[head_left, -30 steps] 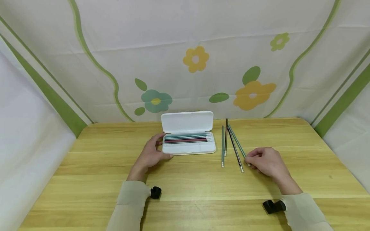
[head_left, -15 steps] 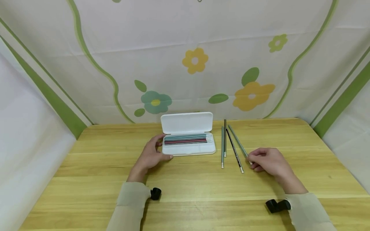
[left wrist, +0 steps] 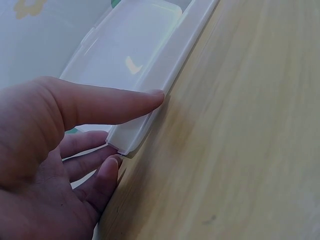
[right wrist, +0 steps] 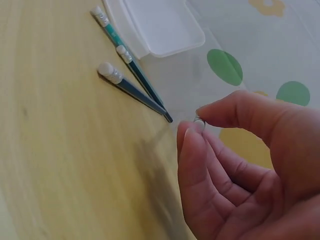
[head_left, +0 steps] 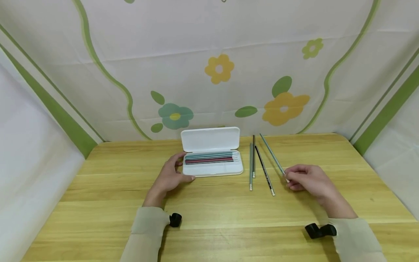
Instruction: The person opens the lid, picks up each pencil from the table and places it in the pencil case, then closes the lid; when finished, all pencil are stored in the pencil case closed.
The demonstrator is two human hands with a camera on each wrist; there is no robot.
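beige sleeves (head_left: 142,231) lie nearest me over the wood-grain desk (head_left: 212,233), each with a small black wrist camera (head_left: 175,219) at the cuff. the right hand (head_left: 310,180) has its grip clamped on a teal pencil (head_left: 274,155), pinched by thumb and fingertips at the eraser end, probably because that end lay closest to the person; the tip points away, and i'd judge it lifted, though i can't be sure. just left of it, a slanted dark pencil (head_left: 264,170) lies on the desk, and past that a second teal pencil (head_left: 251,169) just beside a black pencil (head_left: 254,151). their erasers face this way too, handy for picking up. the left hand (head_left: 168,179) grips the near left corner of the white pencil case (head_left: 214,170), thumb on the front wall and fingers round the end, seemingly to steady it. inside, a row of pencils (head_left: 209,158) is packed toward the hinge, erasers all right, leaving bare space in front. the lid (head_left: 210,139) leans back, fully exposing the tray. behind hangs a flowered cloth (head_left: 183,54).
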